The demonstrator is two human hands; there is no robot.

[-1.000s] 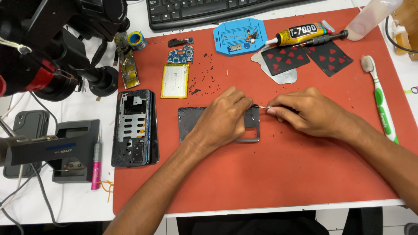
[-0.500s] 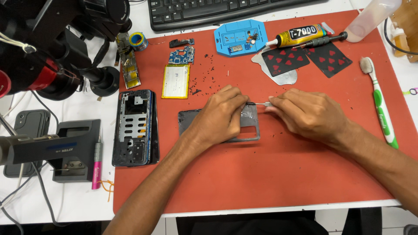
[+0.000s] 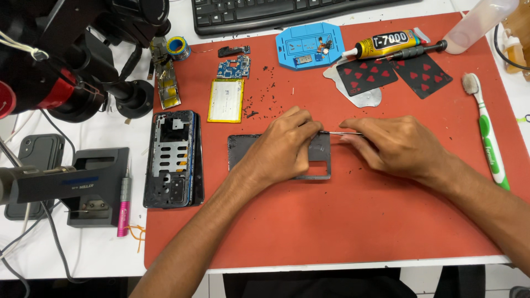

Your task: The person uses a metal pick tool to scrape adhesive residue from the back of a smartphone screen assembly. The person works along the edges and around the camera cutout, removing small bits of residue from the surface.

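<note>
A dark phone back cover [image 3: 243,150] lies flat in the middle of the red work mat [image 3: 331,221]. My left hand [image 3: 284,146] presses down on it, fingers curled over its upper right part. My right hand [image 3: 395,144] holds thin metal tweezers [image 3: 342,133], whose tips point left and meet the cover's top right edge beside my left fingertips. Most of the cover is hidden under my left hand.
A stripped phone frame [image 3: 174,160], a yellow battery [image 3: 226,100] and a small circuit board [image 3: 233,68] lie at the left. A blue screw tray [image 3: 309,45], glue tube [image 3: 386,43], playing cards [image 3: 367,74], toothbrush [image 3: 488,138] and keyboard [image 3: 287,12] ring the mat. A microscope stand [image 3: 66,60] looms left.
Both hands shifted slightly left along the cover's top edge with the tweezers; the cover stays flat on the mat.
</note>
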